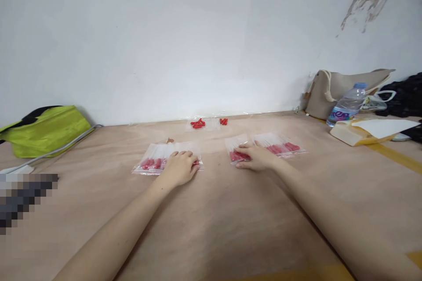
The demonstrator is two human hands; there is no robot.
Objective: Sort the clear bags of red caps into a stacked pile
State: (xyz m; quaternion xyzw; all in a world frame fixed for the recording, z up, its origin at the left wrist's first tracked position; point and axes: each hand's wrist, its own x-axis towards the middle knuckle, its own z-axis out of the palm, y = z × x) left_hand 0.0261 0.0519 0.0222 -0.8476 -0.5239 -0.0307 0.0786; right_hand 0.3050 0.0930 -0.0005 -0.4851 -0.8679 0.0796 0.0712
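My left hand lies palm down over the right part of a row of small clear zip bags with red pieces inside. Its fingers are slightly bent and its thumb touches the rightmost bag. On the right, my right hand reaches over a single clear zip bag, also with red pieces in it. The thumb and fingers there are apart, touching the bag's surface. Just beyond that hand is another row of overlapping bags with red contents. Both palms hide part of the bags beneath.
By the wall lie loose red pieces on clear plastic, and a smaller red cluster. A brown scrap sits behind the left row. At left is a lime-green bag; at right, a water bottle, beige bag and open box.
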